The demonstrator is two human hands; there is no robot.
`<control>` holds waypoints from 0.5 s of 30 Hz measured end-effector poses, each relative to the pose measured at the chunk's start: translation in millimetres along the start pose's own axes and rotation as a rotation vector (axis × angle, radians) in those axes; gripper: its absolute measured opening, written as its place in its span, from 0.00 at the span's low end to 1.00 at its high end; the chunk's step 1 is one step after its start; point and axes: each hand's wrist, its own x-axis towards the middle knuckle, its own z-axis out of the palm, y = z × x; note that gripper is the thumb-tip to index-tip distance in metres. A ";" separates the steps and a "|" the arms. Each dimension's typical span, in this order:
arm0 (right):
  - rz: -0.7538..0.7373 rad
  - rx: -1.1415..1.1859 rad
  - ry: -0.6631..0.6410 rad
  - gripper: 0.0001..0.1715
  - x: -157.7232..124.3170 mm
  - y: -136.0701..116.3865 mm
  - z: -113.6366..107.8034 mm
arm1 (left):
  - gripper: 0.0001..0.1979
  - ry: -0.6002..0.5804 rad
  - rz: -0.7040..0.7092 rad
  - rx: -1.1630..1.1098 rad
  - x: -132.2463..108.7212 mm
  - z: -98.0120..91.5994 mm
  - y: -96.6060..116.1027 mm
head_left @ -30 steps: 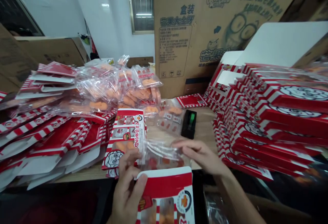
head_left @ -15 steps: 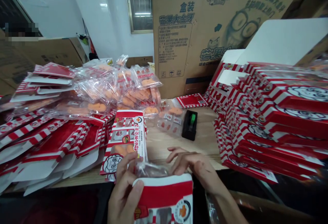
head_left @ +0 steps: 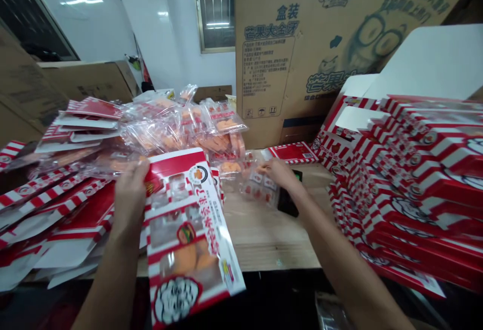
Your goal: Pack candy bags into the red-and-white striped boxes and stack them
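Note:
My left hand point(head_left: 130, 194) is closed on the top left corner of a red and white striped snack box point(head_left: 188, 234), held flat above the table edge, with orange pieces showing through its windows. My right hand point(head_left: 277, 174) reaches forward onto a small clear packet of red candies point(head_left: 260, 189) lying on the wooden table point(head_left: 264, 234); its fingers curl on the packet. A black dispenser with a green part point(head_left: 290, 201) lies just behind that wrist, mostly hidden.
Flat unfolded red and white cartons point(head_left: 56, 204) pile up on the left. Clear bags of orange snacks point(head_left: 181, 129) heap at the back centre. Filled striped boxes point(head_left: 415, 179) stack on the right. A big printed cardboard carton point(head_left: 324, 43) stands behind.
The filled box went from near my body up and left over the table, in my left hand. My right hand left the box and reached forward to the small packet.

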 end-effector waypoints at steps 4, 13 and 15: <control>0.250 -0.280 -0.052 0.20 69.1 27.0 3.2 | 0.14 -0.043 -0.023 0.133 42.9 14.5 -26.3; 0.393 -0.569 -0.187 0.19 112.5 63.8 15.1 | 0.18 -0.574 0.448 0.815 -10.7 -18.2 -53.8; 0.373 -0.582 -0.192 0.19 112.3 68.4 12.6 | 0.19 -0.620 0.432 0.867 -14.1 -20.4 -59.0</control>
